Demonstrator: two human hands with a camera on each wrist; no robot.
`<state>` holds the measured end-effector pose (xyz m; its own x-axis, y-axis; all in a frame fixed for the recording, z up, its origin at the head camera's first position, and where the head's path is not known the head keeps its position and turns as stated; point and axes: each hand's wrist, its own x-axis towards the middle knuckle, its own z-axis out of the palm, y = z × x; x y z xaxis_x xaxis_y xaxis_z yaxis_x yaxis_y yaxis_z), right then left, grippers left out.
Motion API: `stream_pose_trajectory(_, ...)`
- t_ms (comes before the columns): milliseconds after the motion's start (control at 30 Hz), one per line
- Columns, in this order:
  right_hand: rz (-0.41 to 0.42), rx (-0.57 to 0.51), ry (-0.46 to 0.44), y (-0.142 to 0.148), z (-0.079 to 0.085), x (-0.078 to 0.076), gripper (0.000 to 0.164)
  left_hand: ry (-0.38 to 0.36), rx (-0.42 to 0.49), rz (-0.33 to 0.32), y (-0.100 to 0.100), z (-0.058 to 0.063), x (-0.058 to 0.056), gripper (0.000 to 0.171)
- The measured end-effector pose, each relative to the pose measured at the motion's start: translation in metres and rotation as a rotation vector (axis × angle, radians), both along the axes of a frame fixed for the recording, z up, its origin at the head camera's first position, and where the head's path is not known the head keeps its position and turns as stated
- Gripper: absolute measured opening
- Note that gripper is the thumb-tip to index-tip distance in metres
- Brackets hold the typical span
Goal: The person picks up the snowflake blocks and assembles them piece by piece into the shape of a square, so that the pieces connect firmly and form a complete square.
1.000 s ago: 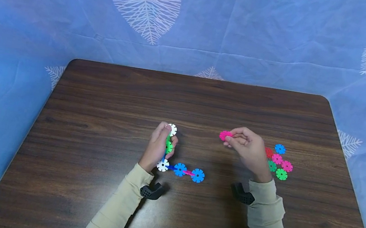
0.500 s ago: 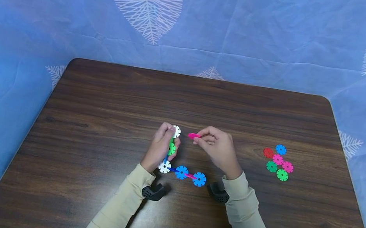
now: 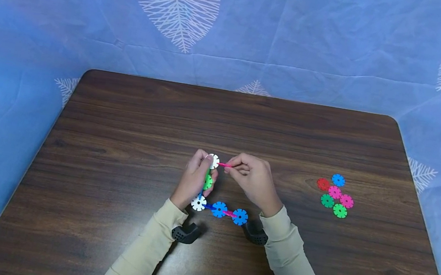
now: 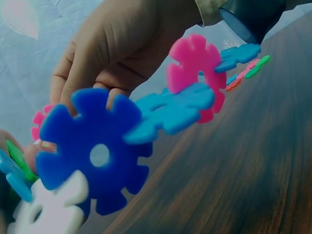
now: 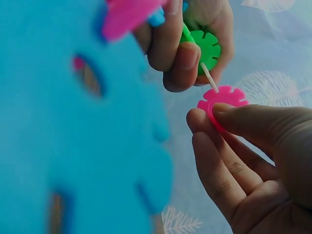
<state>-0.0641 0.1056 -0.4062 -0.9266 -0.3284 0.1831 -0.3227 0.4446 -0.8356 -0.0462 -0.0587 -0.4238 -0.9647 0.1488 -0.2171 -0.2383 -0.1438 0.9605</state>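
My left hand [image 3: 193, 176] grips a chain of interlocking notched plastic discs near its upper end. A white disc [image 3: 213, 161] sticks out by the left thumb, and a green disc [image 3: 208, 182] shows below it. From a lower white disc [image 3: 199, 202] the chain runs right through a blue disc [image 3: 219, 209] to an end blue disc [image 3: 240, 217]. Between thumb and forefinger my right hand [image 3: 253, 178] pinches a pink disc [image 5: 225, 100], seen edge-on from the head. In the right wrist view its rim meets the edge of the upper white disc [image 5: 209, 78].
On the dark wooden table [image 3: 143, 111], a loose group lies at the right: a red disc [image 3: 323, 184], a blue disc [image 3: 338, 180], two pink discs [image 3: 346, 201] and two green discs [image 3: 339, 211]. A blue leaf-patterned cloth [image 3: 304, 36] surrounds the table.
My right hand has moved left with the pink disc, from beside the loose group to the white disc at the chain's top. The left hand has shifted only slightly right.
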Motion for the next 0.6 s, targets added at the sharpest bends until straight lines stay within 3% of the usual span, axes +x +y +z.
stream_pose_trajectory(133, 0.004, 0.014, 0.021, -0.001, 0.0, 0.0, 0.008, 0.027, -0.026, -0.029, 0.0, 0.013, 0.003, 0.018)
stream_pose_trajectory(367, -0.023, 0.055, 0.063, -0.004, 0.003, 0.001, 0.006, 0.08, -0.042, -0.073, 0.0, 0.014, 0.003, 0.017)
stream_pose_trajectory(600, -0.024, 0.042, 0.155, -0.002, 0.001, 0.003, 0.006, 0.075, -0.096, -0.088, 0.003, 0.017, 0.004, 0.017)
